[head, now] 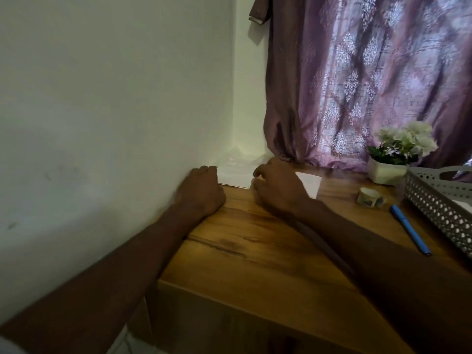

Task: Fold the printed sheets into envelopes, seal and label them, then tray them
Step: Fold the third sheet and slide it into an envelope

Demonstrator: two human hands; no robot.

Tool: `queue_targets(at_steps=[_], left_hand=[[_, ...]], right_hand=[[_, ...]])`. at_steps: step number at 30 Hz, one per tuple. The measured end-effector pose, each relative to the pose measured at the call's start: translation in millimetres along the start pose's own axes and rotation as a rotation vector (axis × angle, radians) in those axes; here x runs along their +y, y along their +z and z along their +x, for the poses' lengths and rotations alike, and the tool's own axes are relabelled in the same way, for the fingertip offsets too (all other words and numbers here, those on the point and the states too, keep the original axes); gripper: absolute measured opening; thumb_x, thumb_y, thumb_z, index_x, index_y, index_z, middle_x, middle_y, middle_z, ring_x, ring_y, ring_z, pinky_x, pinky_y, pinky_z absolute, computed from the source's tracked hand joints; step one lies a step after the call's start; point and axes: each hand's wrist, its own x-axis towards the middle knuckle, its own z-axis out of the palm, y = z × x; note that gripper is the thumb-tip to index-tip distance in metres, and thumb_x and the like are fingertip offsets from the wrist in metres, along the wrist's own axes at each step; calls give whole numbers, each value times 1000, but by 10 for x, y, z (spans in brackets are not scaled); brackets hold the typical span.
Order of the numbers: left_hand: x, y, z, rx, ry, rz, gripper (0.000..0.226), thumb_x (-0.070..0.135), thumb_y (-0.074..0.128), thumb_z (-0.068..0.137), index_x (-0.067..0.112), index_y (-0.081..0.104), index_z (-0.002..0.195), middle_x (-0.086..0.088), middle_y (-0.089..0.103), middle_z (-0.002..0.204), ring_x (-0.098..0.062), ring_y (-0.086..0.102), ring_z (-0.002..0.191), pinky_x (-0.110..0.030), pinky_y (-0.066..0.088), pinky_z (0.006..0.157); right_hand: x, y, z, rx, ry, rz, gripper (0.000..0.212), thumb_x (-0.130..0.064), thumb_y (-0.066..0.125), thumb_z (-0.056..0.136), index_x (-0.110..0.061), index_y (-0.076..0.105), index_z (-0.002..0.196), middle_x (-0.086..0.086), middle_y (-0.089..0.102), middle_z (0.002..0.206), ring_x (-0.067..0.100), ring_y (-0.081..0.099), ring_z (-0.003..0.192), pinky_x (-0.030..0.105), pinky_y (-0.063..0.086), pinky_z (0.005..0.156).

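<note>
From the head view we looked down at a brown wooden desk (pixel 255 241) pushed into a corner, and both hands were out at its far edge. The white printed paper sheets (pixel 236 176) lay flat there, against the wall, with another white corner (pixel 310 183) showing beyond the right wrist. Our left hand (pixel 201 190) sat at the sheets' left edge, fingers curled under; whether it actually pinched paper, we could not tell. Our right hand (pixel 274 186) hovered over the sheets' right side, fingers bent and blurred, its hold equally unclear.

Paper like that, we judged, would be light, floppy and slick on the wood, easy to crease wrongly. Best taken by opposite edges or corners, lifting only the top sheet.

Off to the right waited a small roll of patterned tape (pixel 369 196), a blue pen (pixel 410 229), a grey perforated metal tray (pixel 439 210) and a white pot of pale flowers (pixel 390 164) before the purple curtain (pixel 357 80).
</note>
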Motion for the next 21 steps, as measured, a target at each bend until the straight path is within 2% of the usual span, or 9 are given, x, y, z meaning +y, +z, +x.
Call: queue_targets(at_steps=[3, 5, 7, 10, 12, 14, 17, 19, 21], left_hand=[[3, -10, 6, 6, 2, 9, 58, 22, 55, 92, 15, 46, 149, -7, 61, 134, -28, 54, 124, -44, 50, 102], [-9, 5, 19, 21, 12, 10, 55, 21, 56, 90, 14, 49, 144, -7, 63, 129, -28, 57, 119, -43, 52, 97], [-6, 24, 26, 34, 18, 1, 48, 19, 57, 87, 12, 52, 135, -8, 64, 123, -27, 58, 112, -43, 53, 91], [-8, 23, 28, 64, 23, -1, 41, 19, 58, 90, 11, 51, 129, -9, 62, 124, -26, 56, 112, -42, 53, 89], [11, 20, 27, 127, 45, -7, 39, 25, 54, 97, 11, 51, 133, -9, 60, 128, -27, 54, 116, -42, 51, 91], [30, 9, 19, 223, 89, -45, 39, 34, 49, 103, 13, 52, 136, -9, 61, 129, -26, 54, 118, -43, 49, 93], [52, -39, -8, 361, 184, -185, 42, 45, 39, 106, 17, 61, 128, -3, 66, 120, -20, 58, 107, -43, 52, 92], [69, -83, -58, 404, 247, -326, 47, 49, 31, 106, 18, 64, 118, 2, 66, 109, -13, 57, 98, -40, 52, 87], [108, -112, -111, 414, 276, -474, 50, 50, 29, 106, 18, 66, 116, 4, 67, 107, -12, 58, 97, -37, 52, 87]], right_hand=[[-119, 243, 216, -85, 56, -98, 44, -47, 56, 99, -16, 66, 127, 9, 52, 131, 27, 49, 123, 47, 49, 100], [-123, 377, 311, -122, 104, -139, 50, -55, 55, 97, -16, 66, 126, 9, 50, 133, 28, 47, 124, 48, 49, 100], [-101, 451, 345, -124, 136, -107, 45, -56, 60, 94, -20, 68, 119, 8, 53, 129, 27, 49, 122, 47, 50, 99], [-88, 459, 342, -27, 135, 75, 14, -42, 73, 88, -29, 72, 91, 3, 60, 113, 21, 55, 109, 40, 51, 90], [-49, 414, 316, 20, 131, 201, 8, -31, 76, 85, -30, 72, 79, 0, 65, 105, 16, 58, 100, 32, 45, 80], [-33, 336, 258, 43, 122, 323, 6, -23, 75, 87, -23, 76, 81, -2, 71, 97, 13, 62, 94, 28, 44, 78], [-62, 135, 110, 49, 152, 601, 3, -13, 74, 91, -13, 77, 89, -1, 72, 93, 12, 66, 88, 22, 55, 73], [-62, -90, -13, 38, 145, 802, 2, -6, 75, 89, -7, 76, 90, 1, 73, 87, 9, 67, 77, 14, 52, 62], [0, -333, -106, 47, 121, 929, 8, -4, 78, 85, -7, 77, 93, 0, 75, 85, 4, 69, 72, 14, 51, 61]])
